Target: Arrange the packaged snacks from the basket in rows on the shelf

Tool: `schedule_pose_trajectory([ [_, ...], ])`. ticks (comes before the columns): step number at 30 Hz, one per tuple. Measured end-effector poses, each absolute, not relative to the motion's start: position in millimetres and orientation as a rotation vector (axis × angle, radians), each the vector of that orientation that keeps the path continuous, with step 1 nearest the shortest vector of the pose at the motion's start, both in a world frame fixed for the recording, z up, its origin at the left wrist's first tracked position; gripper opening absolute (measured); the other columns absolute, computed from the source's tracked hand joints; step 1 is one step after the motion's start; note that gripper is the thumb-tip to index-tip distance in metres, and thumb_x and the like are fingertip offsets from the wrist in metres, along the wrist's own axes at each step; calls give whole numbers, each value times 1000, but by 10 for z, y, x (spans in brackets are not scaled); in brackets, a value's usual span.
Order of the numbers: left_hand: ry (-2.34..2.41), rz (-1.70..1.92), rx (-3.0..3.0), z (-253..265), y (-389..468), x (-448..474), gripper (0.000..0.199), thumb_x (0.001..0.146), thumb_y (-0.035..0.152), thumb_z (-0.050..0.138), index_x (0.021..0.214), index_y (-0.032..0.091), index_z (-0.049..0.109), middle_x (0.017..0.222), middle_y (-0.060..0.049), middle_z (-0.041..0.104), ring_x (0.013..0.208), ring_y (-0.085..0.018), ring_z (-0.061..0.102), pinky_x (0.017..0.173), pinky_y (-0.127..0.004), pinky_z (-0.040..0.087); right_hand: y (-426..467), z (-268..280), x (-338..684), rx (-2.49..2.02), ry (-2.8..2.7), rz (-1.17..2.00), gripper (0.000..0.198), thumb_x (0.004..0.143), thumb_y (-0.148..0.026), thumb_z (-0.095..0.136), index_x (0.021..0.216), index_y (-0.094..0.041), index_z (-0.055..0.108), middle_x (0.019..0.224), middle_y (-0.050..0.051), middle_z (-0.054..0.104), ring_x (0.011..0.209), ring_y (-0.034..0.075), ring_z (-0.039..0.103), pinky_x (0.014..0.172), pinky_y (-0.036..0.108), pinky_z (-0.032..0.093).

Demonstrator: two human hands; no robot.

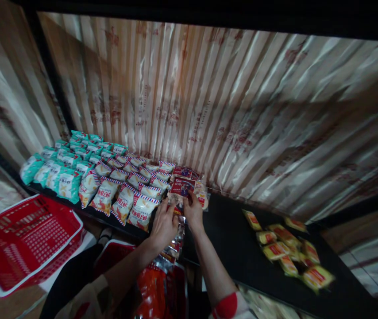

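A flat clear snack packet with a dark red and purple label (181,186) lies at the front of a small group of like packets on the shelf. My right hand (194,213) is closed on its lower right edge, thumb and fingers pinching it. At its lower left, my left hand (165,225) has its fingers bent around the packet's near edge; the fingertips are partly hidden. Just left of the hands stand white snack bags with striped tops (142,208) in rows. Below and between my forearms, more shiny clear packets (175,243) hang over the shelf edge.
Teal snack bags (69,184) fill the shelf's left end. Small yellow packets (287,248) lie scattered on the black shelf (229,235) to the right. A red basket (29,239) stands on the floor at left; orange-red packages (152,292) sit below me. Pleated printed sheeting (189,97) hangs behind.
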State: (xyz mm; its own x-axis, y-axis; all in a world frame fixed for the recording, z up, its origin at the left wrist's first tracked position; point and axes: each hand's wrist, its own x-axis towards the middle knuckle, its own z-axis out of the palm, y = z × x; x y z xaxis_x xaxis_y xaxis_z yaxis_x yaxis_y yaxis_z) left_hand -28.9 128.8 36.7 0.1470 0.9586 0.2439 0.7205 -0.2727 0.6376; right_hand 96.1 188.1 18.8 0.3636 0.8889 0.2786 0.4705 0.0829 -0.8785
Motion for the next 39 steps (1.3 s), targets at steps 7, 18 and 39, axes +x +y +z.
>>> schedule_pose_trajectory([
  [7,1559,831,2119,282,1327,-239,46,80,15,44,125,7,52,140,-17,42,132,-29,35,110,-46,31,1912,162,918,-1554,-1354,368,43,75,-28,48,113,-13,63,113,14,63,105,25,56,97,40,40],
  [18,1526,965,2111,279,1362,-239,46,82,15,41,126,8,50,138,-17,45,131,-27,38,108,-46,35,1895,265,1024,-1514,-1126,517,48,70,-37,56,110,-13,65,108,12,67,100,25,59,95,39,41],
  [39,1568,596,2339,441,2044,164,49,84,23,44,131,7,44,140,-20,42,133,-32,31,110,-51,19,1238,5,1695,-1265,-396,764,67,60,-41,72,121,-19,57,97,6,70,74,19,66,67,32,55],
])
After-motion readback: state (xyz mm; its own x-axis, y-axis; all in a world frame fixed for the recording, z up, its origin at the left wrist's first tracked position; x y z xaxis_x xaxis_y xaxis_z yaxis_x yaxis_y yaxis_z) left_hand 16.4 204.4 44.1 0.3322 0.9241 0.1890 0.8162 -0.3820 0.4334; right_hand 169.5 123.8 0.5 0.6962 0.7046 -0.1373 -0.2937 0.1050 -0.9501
